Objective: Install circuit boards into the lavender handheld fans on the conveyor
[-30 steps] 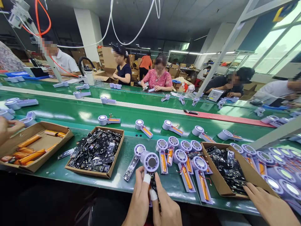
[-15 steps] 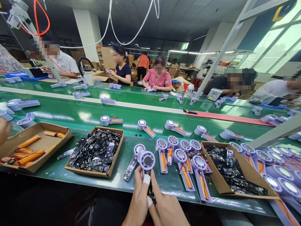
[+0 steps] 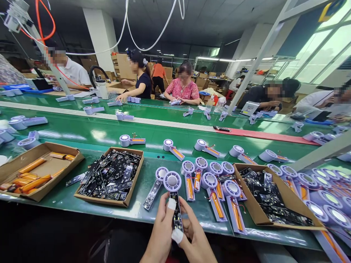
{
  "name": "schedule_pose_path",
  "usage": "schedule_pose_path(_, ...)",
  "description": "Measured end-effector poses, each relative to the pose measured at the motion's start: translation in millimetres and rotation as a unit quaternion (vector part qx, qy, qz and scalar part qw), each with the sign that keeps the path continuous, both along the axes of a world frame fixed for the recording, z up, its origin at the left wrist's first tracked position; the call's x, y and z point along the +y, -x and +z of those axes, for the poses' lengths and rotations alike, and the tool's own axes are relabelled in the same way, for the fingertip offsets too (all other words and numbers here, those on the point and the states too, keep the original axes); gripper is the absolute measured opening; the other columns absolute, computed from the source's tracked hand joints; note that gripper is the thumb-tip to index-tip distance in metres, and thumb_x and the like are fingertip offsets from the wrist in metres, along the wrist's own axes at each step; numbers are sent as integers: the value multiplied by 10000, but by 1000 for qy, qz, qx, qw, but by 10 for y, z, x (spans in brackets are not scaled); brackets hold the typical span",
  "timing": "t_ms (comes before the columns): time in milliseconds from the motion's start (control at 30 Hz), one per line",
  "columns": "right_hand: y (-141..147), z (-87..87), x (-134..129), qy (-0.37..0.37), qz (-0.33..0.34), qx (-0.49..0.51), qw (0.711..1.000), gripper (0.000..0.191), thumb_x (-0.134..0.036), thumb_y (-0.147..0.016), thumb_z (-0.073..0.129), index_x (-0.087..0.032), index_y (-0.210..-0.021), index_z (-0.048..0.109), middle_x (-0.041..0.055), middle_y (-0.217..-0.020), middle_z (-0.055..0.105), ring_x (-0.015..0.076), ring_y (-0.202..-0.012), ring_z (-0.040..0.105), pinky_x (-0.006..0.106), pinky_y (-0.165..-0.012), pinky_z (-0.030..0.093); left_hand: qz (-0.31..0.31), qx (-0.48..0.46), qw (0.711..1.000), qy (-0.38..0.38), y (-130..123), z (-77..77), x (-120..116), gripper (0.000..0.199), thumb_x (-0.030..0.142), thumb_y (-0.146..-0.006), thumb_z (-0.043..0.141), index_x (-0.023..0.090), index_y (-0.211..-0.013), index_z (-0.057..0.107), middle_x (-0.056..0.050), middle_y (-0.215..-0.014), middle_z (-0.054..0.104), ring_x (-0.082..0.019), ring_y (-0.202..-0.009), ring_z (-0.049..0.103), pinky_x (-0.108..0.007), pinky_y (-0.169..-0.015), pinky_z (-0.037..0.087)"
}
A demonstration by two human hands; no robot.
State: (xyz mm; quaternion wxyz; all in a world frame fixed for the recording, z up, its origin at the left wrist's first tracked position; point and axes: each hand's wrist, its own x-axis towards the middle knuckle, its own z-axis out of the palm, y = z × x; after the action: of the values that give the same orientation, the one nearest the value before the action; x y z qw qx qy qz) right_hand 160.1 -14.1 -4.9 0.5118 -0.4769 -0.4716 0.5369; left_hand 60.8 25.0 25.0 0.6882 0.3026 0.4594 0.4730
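A light-purple handheld fan (image 3: 172, 182) is held at the bench's front edge, its round head pointing away from me and a black circuit board (image 3: 177, 210) lying along its handle. My left hand (image 3: 163, 223) grips the handle from the left, its white-wrapped thumb on the board's upper part. From the right, my right hand (image 3: 193, 230) closes round the lower handle, its thumb, also wrapped in white, at the board's bottom end. Just left of the held fan lies another fan (image 3: 152, 193) with a board in its handle. To the right are several fans (image 3: 210, 180) with orange cells in their handles.
Cardboard trays hold orange battery cells (image 3: 34, 182) and circuit boards (image 3: 109, 177); another board tray (image 3: 285, 204) stands right. Spaced-out fans (image 3: 174, 149) lie on the green conveyor (image 3: 90, 133). Several co-workers sit across the line. A slanted metal post (image 3: 255, 54) rises at right.
My right hand has opened out from the handle and lowered, uncovering more of the board. The fan head has tilted back. Fans on the near belt have shifted slightly right.
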Motion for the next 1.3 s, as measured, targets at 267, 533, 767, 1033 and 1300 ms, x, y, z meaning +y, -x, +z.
schedule_pose_path(267,100,-114,-58,-8,-105,-53,993,654,-521,-894,461,-163,-1436,388,-29,-561,504,126,-445,435,240,-459,414,-54,106,993,-20,-22,123,1,555,596,-874,465,223,-1286,446,29,-714,616,-160,-613,577,-260,-601,466)
schedule_pose_path(533,-79,-111,-12,14,-126,-101,987,617,-492,-948,411,-156,-1462,358,-33,-600,485,135,-505,436,236,-490,406,33,561,756,-336,573,-14,235,345,305,-916,423,165,-1162,620,-161,-1198,641,-325,-1117,590,-492,-938,462)
schedule_pose_path(767,-143,-54,256,-50,-86,-350,931,504,-338,-978,306,-197,-1456,386,-2,-621,610,180,-545,582,252,-515,467,5,658,657,-368,791,-362,195,354,240,-969,349,198,-1244,568,-110,-1142,702,-251,-985,697,-356,-770,576)
schedule_pose_path(1033,-149,-105,301,-127,-51,-607,783,499,-213,-958,305,-153,-1448,375,87,-850,704,228,-606,681,294,-506,491,44,650,637,-412,798,-573,83,392,271,-946,476,190,-1327,518,-117,-1228,663,-262,-1094,643,-400,-895,548)
schedule_pose_path(1300,-162,-273,305,-243,-97,-564,783,392,-252,-989,328,-174,-1309,541,79,-907,647,175,-687,668,268,-579,522,55,634,631,-444,837,-667,105,420,226,-923,517,212,-1343,516,-106,-1249,657,-272,-1154,607,-424,-942,514)
